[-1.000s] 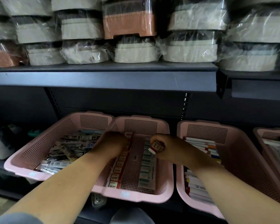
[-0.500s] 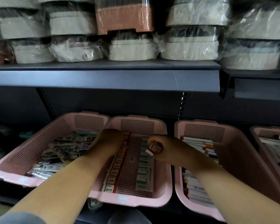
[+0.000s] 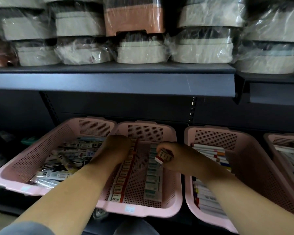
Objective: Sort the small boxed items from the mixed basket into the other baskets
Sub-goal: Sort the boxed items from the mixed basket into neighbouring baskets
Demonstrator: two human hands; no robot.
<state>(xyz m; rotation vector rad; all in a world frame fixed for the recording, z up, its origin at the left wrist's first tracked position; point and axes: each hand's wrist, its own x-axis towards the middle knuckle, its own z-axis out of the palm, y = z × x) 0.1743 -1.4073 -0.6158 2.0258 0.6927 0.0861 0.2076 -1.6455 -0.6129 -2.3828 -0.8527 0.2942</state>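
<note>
At the far left, the left basket (image 3: 29, 160) held a loose jumble of packaged stationery (image 3: 66, 160) lying at all angles, which made it the likely mixed source. Just beside it stood the middle basket (image 3: 137, 211), where sorting was plainly under way.

The left hand (image 3: 115, 150) lay over the far end of the red-labelled row (image 3: 124, 180) of small boxes along that basket's left side. Its back faced the camera and its fingers curled down out of sight, so I could not tell whether it held anything. A bare strip of basket floor separated that row from the green-labelled row (image 3: 153, 177) on the right side.

Above the far end of the green row, the right hand (image 3: 178, 158) was closed around a small red-and-white box (image 3: 163, 156), possibly more than one, held clear of the basket floor.

The right basket (image 3: 255, 167) held stacked markers (image 3: 210, 153), and a fourth basket (image 3: 268, 141) showed at the edge. Wrapped tubs (image 3: 141, 51) sat on the upper shelf (image 3: 109, 82) overhead.

The step in hand looked like placing: the held box's red trim seemed to match the red row, not the green one beneath it. The next move would probably call for carrying it leftward and setting it label-up in line with that row, with the left hand clearing the spot first.
</note>
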